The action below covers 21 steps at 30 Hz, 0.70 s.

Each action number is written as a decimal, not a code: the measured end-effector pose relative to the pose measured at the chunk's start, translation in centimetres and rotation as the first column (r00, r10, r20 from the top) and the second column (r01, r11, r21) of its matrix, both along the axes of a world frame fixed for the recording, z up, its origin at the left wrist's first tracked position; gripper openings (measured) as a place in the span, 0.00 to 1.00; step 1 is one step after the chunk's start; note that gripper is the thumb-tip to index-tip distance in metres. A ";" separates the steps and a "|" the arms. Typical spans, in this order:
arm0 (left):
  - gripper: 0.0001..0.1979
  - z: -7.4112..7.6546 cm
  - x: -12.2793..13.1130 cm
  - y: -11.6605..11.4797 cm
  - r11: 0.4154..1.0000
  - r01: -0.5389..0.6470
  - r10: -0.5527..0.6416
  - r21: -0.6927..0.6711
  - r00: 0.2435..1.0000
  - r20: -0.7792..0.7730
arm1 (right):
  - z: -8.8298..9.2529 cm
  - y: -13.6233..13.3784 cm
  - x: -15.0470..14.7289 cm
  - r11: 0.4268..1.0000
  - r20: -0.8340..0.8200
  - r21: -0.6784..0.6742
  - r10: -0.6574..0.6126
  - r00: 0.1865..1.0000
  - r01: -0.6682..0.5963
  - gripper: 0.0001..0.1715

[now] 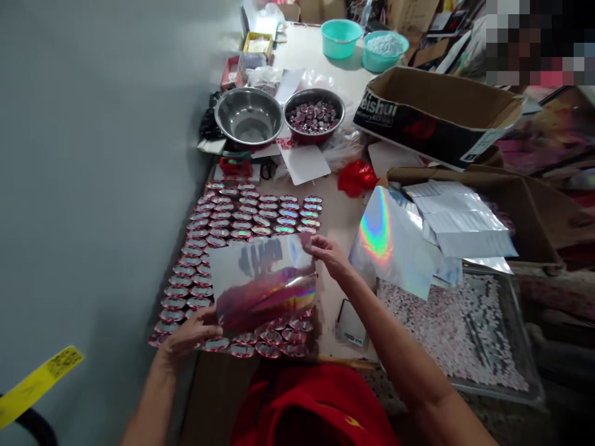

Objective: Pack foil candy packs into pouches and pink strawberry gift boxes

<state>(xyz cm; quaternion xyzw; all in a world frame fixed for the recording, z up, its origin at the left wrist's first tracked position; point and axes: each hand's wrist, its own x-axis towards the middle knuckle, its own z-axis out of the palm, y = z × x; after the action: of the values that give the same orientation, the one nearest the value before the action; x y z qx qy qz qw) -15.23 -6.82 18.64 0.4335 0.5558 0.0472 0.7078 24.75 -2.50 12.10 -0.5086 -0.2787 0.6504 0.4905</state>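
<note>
A shiny holographic sheet is held between my two hands, tilted, with rainbow streaks on its right side. My left hand grips its lower left corner, the fingertips partly behind the sheet. At the upper right corner, my right hand pinches the edge between thumb and fingers. Beneath the sheet, rows of small shiny oval pieces with red rims cover the left part of the table; the sheet hides some of them.
To the right, more holographic sheets lie over an open carton and a tray of small pale pieces. A steel bowl, another bowl of small pieces, a black box and turquoise tubs stand farther back. A wall borders the left.
</note>
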 end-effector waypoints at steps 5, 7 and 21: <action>0.29 -0.4 -2.6 -0.3 0.997 -0.059 0.052 0.057 0.993 0.107 | 1.1 -1.8 -1.2 0.997 -0.011 -0.046 -0.069 0.998 0.068 0.27; 0.34 0.0 -3.3 0.5 0.980 -0.127 0.132 0.150 0.991 -0.023 | 2.1 -2.6 -1.8 0.996 -0.023 -0.054 -0.076 0.997 0.075 0.27; 0.15 2.3 18.0 8.0 0.350 0.360 -0.325 0.865 0.913 -0.248 | 8.6 -9.2 -5.8 0.957 0.500 0.239 -0.266 0.824 0.164 0.17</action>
<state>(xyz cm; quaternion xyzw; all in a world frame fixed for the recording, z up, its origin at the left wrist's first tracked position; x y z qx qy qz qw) 2.74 1.15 20.91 0.8482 0.3527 0.1791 0.3522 18.99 -11.69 20.69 -0.6476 -0.4022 0.3974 0.5107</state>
